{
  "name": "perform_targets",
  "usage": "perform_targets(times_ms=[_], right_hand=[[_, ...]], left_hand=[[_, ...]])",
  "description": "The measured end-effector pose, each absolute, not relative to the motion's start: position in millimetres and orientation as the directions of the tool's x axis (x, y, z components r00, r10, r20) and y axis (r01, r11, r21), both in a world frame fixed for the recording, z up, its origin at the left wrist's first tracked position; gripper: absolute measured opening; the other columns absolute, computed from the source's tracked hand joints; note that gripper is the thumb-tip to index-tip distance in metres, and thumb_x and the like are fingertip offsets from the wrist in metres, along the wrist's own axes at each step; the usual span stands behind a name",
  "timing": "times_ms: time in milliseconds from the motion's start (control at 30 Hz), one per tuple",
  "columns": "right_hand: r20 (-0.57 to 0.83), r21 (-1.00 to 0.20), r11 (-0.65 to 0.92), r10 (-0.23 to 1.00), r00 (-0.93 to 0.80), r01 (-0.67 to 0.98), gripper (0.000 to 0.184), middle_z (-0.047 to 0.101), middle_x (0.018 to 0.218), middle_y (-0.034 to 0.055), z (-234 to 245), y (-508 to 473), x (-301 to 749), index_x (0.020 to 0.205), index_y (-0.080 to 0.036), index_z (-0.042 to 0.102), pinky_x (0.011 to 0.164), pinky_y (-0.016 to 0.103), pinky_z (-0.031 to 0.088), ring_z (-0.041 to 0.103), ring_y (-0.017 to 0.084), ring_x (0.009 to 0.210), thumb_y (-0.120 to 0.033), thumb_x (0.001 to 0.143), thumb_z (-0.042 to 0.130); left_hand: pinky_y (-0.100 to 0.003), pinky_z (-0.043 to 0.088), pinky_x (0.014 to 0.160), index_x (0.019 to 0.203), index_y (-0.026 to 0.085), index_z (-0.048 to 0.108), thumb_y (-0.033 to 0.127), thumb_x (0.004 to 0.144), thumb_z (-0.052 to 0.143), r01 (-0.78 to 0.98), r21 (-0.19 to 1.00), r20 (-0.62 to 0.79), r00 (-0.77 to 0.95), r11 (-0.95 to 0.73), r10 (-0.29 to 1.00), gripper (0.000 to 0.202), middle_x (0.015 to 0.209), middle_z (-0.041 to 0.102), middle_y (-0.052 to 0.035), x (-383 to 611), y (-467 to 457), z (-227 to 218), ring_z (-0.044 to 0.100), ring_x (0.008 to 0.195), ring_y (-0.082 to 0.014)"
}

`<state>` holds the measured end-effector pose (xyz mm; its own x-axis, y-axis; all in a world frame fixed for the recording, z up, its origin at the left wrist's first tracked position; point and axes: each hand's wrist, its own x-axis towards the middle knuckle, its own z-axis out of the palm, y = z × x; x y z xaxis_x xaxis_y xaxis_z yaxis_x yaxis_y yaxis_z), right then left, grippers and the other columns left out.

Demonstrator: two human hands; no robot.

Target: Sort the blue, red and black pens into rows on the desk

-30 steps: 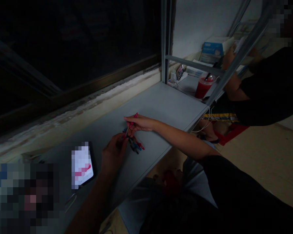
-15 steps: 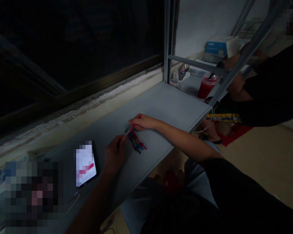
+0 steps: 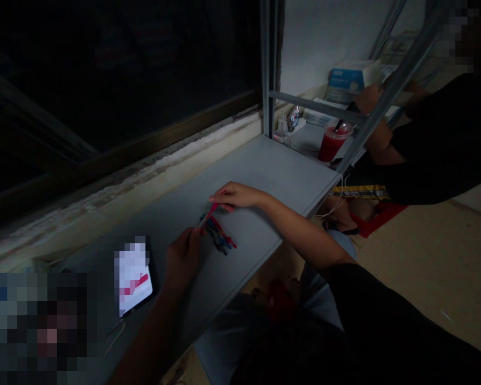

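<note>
A slim red-and-clear pen (image 3: 209, 212) spans the gap between my two hands, slanting up to the right. My left hand (image 3: 183, 255) is closed on its lower end. At the upper, red end, the fingers of my right hand (image 3: 237, 195) pinch it. Just below the held pen, a small pile of pens (image 3: 221, 238) in red, blue and dark colours lies on the grey desk (image 3: 260, 176). Dim light hides the finer detail of the pens and of my left fingertips.
A lit phone (image 3: 136, 280) lies left of my left hand, with a cable beside it. Beyond the metal frame (image 3: 318, 106) stand a cup of red drink (image 3: 332, 141) and a blue-and-white box (image 3: 347, 80). Another person's arm (image 3: 380, 139) reaches in there at right.
The whole view has swung slightly to the right. My right fingers have shifted on the pen, and its red end no longer sticks up as plainly above them. Both hands still hold it.
</note>
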<state>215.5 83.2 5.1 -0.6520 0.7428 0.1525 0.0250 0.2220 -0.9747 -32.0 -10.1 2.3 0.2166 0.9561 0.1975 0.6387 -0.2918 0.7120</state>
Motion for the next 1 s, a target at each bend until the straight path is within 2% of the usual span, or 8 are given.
perform_targets(times_ms=[167, 267, 333, 433, 567, 733, 867, 1000], right_hand=[[0.2, -0.975, 0.221, 0.778, -0.596, -0.039, 0.035, 0.068, 0.082, -0.0014, 3.2, 84.7, 227.5, 0.098, -0.014, 0.063, 0.063, 0.02, 0.047, 0.058, 0.008, 0.066, -0.036, 0.082, 0.086], [0.127, -0.983, 0.181, 0.802, -0.583, 0.034, 0.034, 0.063, 0.07, -0.0016, 1.6, 85.5, 231.5, 0.086, -0.014, 0.062, 0.059, 0.02, 0.047, 0.057, 0.009, 0.062, -0.046, 0.094, 0.072], [0.12, -0.984, 0.175, 0.792, -0.598, 0.034, 0.033, 0.062, 0.069, -0.0025, 1.0, 85.9, 232.5, 0.084, -0.015, 0.06, 0.058, 0.02, 0.046, 0.056, 0.008, 0.061, -0.043, 0.089, 0.078], [0.19, -0.979, 0.198, 0.797, -0.573, -0.049, 0.04, 0.068, 0.085, -0.0013, 0.9, 86.0, 233.3, 0.099, -0.016, 0.06, 0.06, 0.02, 0.046, 0.059, 0.008, 0.067, -0.033, 0.077, 0.089], [0.144, -0.977, 0.206, 0.813, -0.564, 0.047, 0.033, 0.063, 0.071, -0.0022, -0.3, 86.6, 234.6, 0.086, -0.015, 0.06, 0.059, 0.021, 0.045, 0.056, 0.008, 0.062, -0.044, 0.094, 0.072], [0.187, -0.98, 0.195, 0.804, -0.564, -0.048, 0.034, 0.067, 0.08, -0.0021, -1.0, 87.7, 235.3, 0.093, -0.015, 0.061, 0.059, 0.019, 0.047, 0.057, 0.008, 0.064, -0.034, 0.081, 0.087], [0.118, -0.982, 0.177, 0.83, -0.546, 0.057, 0.03, 0.065, 0.07, -0.0009, -3.0, 88.5, 235.3, 0.085, -0.014, 0.063, 0.057, 0.019, 0.045, 0.057, 0.008, 0.061, -0.04, 0.093, 0.075], [0.133, -0.989, 0.145, 0.827, -0.546, -0.021, 0.03, 0.066, 0.071, -0.0023, -3.8, 90.5, 236.5, 0.084, -0.014, 0.064, 0.06, 0.02, 0.047, 0.058, 0.008, 0.063, -0.031, 0.078, 0.088]], left_hand=[[-0.027, 0.037, 0.054, 0.089, 0.019, 0.07, 0.047, 0.101, 0.045, 0.671, 0.687, 0.176, 0.216, -0.278, 0.96, 0.04, 0.059, 0.051, 0.0036, -30.3, -8.5, 0.2, 0.049, 0.054, -0.0147], [-0.027, 0.039, 0.056, 0.09, 0.018, 0.071, 0.046, 0.1, 0.046, 0.675, 0.683, 0.179, 0.218, -0.281, 0.959, 0.04, 0.062, 0.056, 0.0024, -28.9, -8.6, -0.7, 0.051, 0.056, -0.0149], [-0.027, 0.039, 0.056, 0.09, 0.017, 0.072, 0.046, 0.1, 0.046, 0.67, 0.686, 0.18, 0.221, -0.283, 0.959, 0.04, 0.063, 0.058, 0.0015, -28.2, -9.0, -0.5, 0.052, 0.056, -0.0151], [-0.027, 0.041, 0.056, 0.091, 0.016, 0.072, 0.046, 0.1, 0.046, 0.658, 0.7, 0.178, 0.216, -0.278, 0.96, 0.04, 0.064, 0.061, 0.0005, -27.9, -9.8, 0.4, 0.054, 0.057, -0.0154], [-0.026, 0.043, 0.058, 0.092, 0.017, 0.073, 0.045, 0.1, 0.047, 0.651, 0.699, 0.187, 0.233, -0.296, 0.954, 0.039, 0.068, 0.066, -0.0008, -27.9, -10.2, 1.1, 0.059, 0.062, -0.0163], [-0.025, 0.041, 0.054, 0.094, 0.016, 0.074, 0.045, 0.1, 0.047, 0.657, 0.699, 0.183, 0.22, -0.284, 0.958, 0.04, 0.064, 0.061, 0.0004, -28.4, -9.2, -0.1, 0.056, 0.058, -0.0152], [-0.026, 0.041, 0.055, 0.092, 0.017, 0.073, 0.046, 0.1, 0.047, 0.661, 0.695, 0.186, 0.215, -0.283, 0.959, 0.04, 0.062, 0.059, 0.0016, -28.4, -9.5, 1.9, 0.055, 0.056, -0.015], [-0.026, 0.042, 0.055, 0.089, 0.018, 0.071, 0.048, 0.1, 0.046, 0.668, 0.694, 0.175, 0.209, -0.271, 0.962, 0.04, 0.062, 0.058, 0.0022, -27.5, -10.2, 4.2, 0.055, 0.056, -0.0155]])
